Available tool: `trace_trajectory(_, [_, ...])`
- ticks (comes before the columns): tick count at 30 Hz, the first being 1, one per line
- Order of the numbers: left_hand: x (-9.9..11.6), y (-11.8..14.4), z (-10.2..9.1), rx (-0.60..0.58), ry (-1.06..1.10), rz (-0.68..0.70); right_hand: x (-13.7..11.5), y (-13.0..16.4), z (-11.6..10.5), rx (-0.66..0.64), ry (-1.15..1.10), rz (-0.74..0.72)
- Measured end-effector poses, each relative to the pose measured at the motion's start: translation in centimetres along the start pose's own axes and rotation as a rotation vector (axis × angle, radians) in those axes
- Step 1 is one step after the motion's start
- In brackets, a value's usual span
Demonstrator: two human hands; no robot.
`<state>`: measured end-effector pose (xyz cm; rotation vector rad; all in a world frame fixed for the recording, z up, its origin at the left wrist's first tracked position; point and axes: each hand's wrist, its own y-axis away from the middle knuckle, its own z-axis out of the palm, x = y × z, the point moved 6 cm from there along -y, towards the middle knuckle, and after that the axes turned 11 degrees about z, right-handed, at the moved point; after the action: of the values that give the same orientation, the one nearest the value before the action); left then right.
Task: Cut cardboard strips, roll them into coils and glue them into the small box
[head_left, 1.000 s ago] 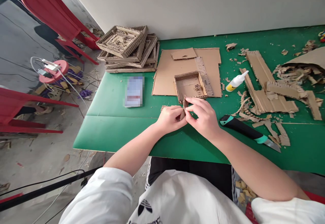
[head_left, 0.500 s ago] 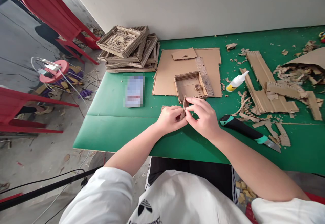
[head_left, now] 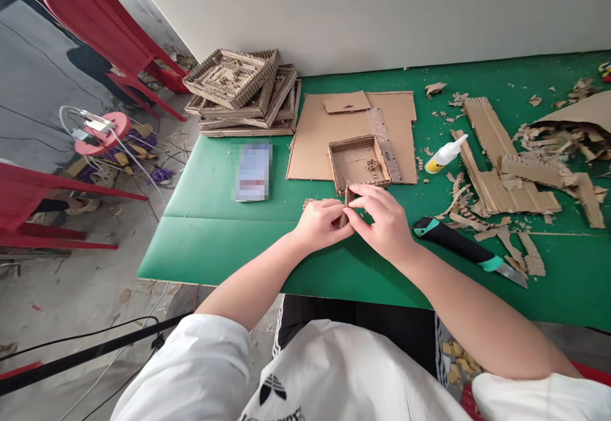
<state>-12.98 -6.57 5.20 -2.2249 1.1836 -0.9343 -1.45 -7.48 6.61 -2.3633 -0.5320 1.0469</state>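
Pinching cardboard strip (head_left: 344, 203) (both hands)

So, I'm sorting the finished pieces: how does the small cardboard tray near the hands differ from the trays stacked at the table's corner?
The small cardboard tray sits alone on a flat cardboard sheet; the stacked trays are piled, the top one tilted. It looks smaller and plainer; theirs have ridged, patterned rims. All are square brown cardboard.

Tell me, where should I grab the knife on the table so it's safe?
Take the knife by its black handle, near the teal end at the upper left. It lies flat and slanted on the green table, with the bare blade pointing lower right toward the scraps. Come from above on the handle side; the right hand is nearest, though it is now pinching a cardboard piece.
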Motion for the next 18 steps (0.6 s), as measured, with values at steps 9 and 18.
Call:
trace_trajectory(9, [0.00, 0.00, 0.12, -0.032, 0.011, -0.006, -0.14, -0.16, -0.10, 0.013, 0.010, -0.009])
trace_trajectory(18, [0.18, -0.20, 0.00, -0.010, 0.043, -0.008, -0.34, -0.25, -0.27, 0.012, 0.001, -0.025])
